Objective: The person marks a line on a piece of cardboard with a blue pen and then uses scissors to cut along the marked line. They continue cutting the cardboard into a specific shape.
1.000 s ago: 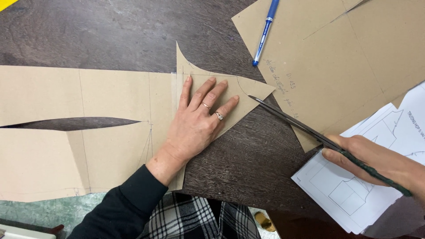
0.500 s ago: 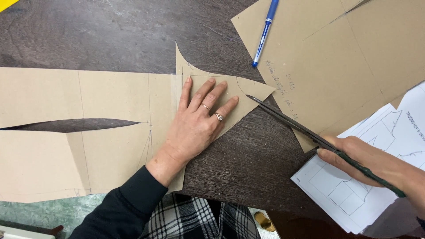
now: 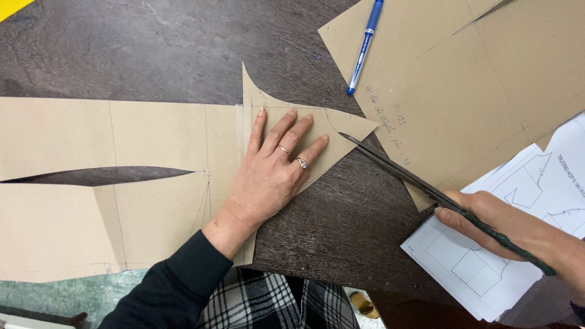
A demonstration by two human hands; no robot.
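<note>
My left hand lies flat, fingers spread, pressing on a brown cardboard pattern piece that spans the left of the dark wooden table. The piece ends in a pointed tip at the right, beside my fingers. My right hand grips the dark handles of long scissors. Their blades are closed or nearly so, and the point touches the cardboard's pointed tip. Two rings sit on my left fingers.
A second large brown cardboard sheet lies at the upper right with a blue pen on its edge. White paper sheets with line drawings lie under my right hand. A yellow corner shows at top left.
The scissors and my right hand have shifted slightly left, bringing the blade tip to the cardboard point. My left hand stays pressed in place.
</note>
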